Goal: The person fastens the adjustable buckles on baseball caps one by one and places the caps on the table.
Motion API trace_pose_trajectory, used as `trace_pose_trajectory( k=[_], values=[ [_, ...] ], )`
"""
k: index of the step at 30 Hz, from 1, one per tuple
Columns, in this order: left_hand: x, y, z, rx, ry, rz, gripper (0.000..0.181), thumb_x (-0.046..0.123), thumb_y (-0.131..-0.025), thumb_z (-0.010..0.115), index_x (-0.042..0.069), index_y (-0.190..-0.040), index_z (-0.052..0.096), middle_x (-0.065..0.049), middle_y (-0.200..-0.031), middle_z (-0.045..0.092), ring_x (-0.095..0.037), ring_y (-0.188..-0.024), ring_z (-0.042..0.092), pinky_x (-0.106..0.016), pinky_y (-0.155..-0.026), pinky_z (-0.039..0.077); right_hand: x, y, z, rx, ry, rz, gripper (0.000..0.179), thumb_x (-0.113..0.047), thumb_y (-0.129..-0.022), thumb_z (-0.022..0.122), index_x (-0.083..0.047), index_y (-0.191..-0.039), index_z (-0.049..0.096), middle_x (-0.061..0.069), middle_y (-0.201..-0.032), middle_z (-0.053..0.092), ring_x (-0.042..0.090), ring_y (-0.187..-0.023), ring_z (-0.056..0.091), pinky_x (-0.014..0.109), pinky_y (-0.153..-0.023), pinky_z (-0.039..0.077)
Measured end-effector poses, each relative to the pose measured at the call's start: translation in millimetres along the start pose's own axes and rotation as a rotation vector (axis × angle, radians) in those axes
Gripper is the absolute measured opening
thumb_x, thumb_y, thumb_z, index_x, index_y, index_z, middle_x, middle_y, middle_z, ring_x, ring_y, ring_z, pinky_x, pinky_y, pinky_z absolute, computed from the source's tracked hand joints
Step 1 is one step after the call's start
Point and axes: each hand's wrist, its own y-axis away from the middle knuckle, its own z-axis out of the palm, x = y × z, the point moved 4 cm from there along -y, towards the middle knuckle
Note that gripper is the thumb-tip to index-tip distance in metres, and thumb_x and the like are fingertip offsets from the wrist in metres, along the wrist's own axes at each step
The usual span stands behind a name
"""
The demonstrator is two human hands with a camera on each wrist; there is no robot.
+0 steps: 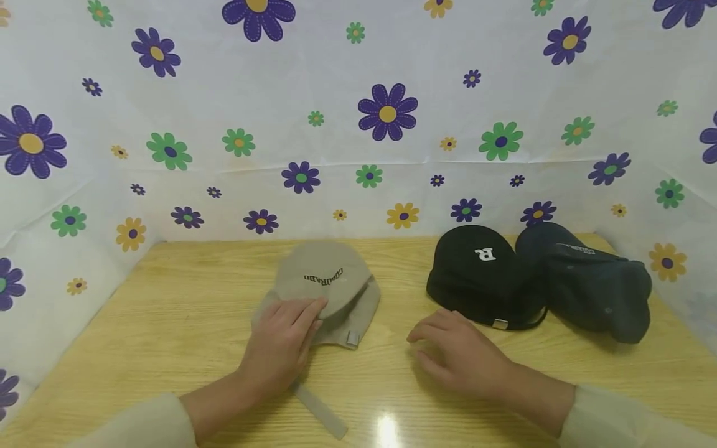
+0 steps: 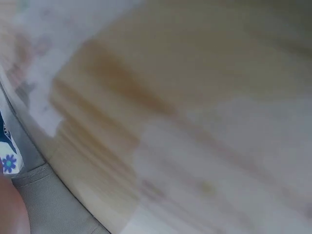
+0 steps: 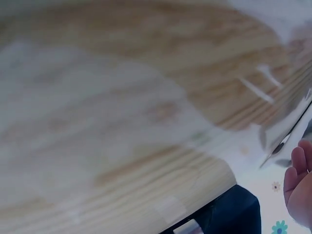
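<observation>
A beige cap [image 1: 330,264] with dark lettering, upside down in the head view, lies left of centre on the table. My left hand [image 1: 282,339] rests on its near side, fingers stretched over the fabric. A loose strap [image 1: 320,410] comes out from under that hand, and a small metal buckle [image 1: 353,338] shows at the cap's near edge. My right hand [image 1: 456,354] is just over the table, fingers loosely bent and holding nothing. Closest to it is a black cap [image 1: 470,280] with a white letter R and a metal buckle.
A navy cap [image 1: 599,286] lies against the black one at the right. All three caps are on a light wooden table [image 1: 185,298]. A white cloth [image 1: 330,68] with purple, green and yellow flowers hangs behind the table and along its sides.
</observation>
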Motion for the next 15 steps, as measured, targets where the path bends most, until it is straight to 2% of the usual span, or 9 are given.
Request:
trace_pose_trajectory(
  k=[10, 15],
  values=[
    [37.3, -24.0, 17.5, -0.048, 0.053, 0.023, 0.033, 0.023, -0.101, 0.051, 0.005, -0.125, 0.066, -0.005, -0.114, 0.070, -0.021, -0.105, 0.066, -0.037, -0.090, 0.051, -9, -9.0, 9, -0.011, 0.008, -0.062, 0.020, -0.018, -0.086, 0.073, -0.016, -0.106, 0.072, -0.009, -0.105, 0.068, 0.008, -0.097, 0.059, 0.031, -0.086, 0.051],
    [50.7, -29.7, 22.7, -0.053, 0.059, 0.042, 0.033, 0.022, -0.099, 0.053, 0.007, -0.126, 0.065, -0.004, -0.113, 0.069, -0.020, -0.106, 0.065, -0.036, -0.091, 0.050, -11, -12.1, 16, -0.078, 0.040, -0.044, 0.025, -0.023, -0.087, 0.073, -0.015, -0.111, 0.071, -0.006, -0.109, 0.066, 0.012, -0.101, 0.059, 0.035, -0.089, 0.051]
  ],
)
